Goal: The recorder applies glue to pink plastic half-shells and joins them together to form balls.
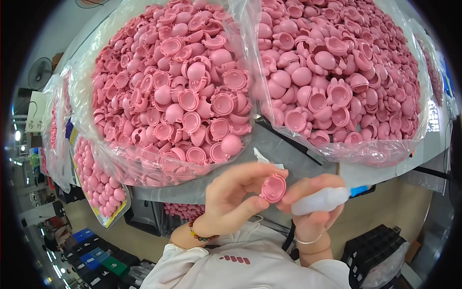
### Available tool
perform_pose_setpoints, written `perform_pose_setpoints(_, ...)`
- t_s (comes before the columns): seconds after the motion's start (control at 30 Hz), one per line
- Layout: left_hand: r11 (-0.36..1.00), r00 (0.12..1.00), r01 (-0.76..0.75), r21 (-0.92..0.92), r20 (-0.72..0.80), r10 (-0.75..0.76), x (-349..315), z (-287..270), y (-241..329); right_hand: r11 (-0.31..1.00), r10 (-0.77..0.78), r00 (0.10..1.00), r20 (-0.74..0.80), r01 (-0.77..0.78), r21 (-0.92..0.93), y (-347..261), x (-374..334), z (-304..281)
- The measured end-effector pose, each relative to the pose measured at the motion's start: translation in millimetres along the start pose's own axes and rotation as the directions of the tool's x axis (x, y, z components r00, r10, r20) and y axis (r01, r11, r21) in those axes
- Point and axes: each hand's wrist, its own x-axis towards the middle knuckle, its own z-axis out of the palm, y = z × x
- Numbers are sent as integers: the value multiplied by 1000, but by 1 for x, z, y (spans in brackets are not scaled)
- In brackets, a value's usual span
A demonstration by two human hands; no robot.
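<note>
Between its thumb and fingers, my left hand [236, 195] grips a pink plastic half shell [274, 188], hollow side toward me. Just to the right, my right hand [313, 202] is wrapped round a translucent white squeeze bottle [320, 201] with a blue tip [359, 190]. The bottle lies nearly level, its tip pointing right, away from the shell. My right fingertips are close to the shell's edge; whether they touch it, I cannot tell. Beyond my hands, one clear bag [168, 168] of pink half shells lies at left, another [375, 151] at right.
A tray [111, 220] of small pink pieces stands at the left table edge. A dark bar [291, 141] lies between the bags on the grey tabletop [180, 195]. Black crates [370, 255] stand on the floor at lower right, blue bins [91, 257] at lower left.
</note>
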Motion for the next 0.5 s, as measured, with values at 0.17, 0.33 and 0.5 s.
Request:
perform_pose_setpoints(0.17, 921, 983, 178, -346, 18, -183, -1, -8, -3, 994, 1, 974, -226, -27, -109, -12, 21, 1)
perform_pose_setpoints(0.33, 890, 990, 138, -435, 69, -120, 0, -11, -6, 901, -306, 949, 70, 313, -300, -10, 41, -17)
perform_pose_setpoints(0.5, 965, 998, 59, -255, 40, -51, 1, -12, -11, 841, -460, 885, 71, 459, -286, -2, 43, -16)
